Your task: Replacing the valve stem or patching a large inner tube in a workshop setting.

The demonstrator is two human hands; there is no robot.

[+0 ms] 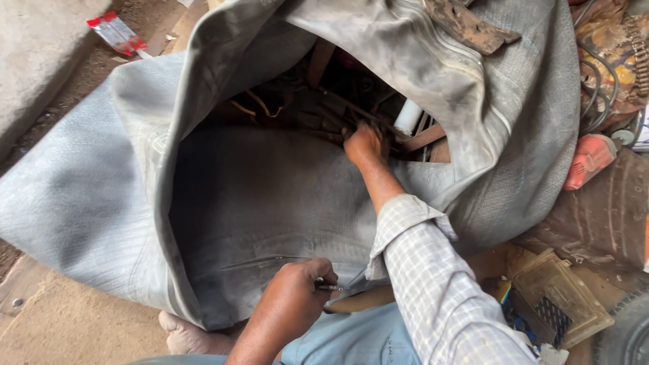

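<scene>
A large grey rubber inner tube (88, 196) lies folded across the floor in front of me, its inner face (270, 196) turned up. My left hand (294, 294) rests near the tube's lower edge, fingers closed on a small metal tool (329, 288). Farther up, my right hand (365, 145) in a checked sleeve reaches over the tube, fingers curled among dark tools and scrap in the gap behind it. What the right hand grips is hidden.
A white cylinder (407, 117) and wooden sticks lie by the right hand. An orange power tool (588, 159) and cables sit at right, a clear plastic box (561, 297) at lower right. A red and white packet (116, 32) lies upper left.
</scene>
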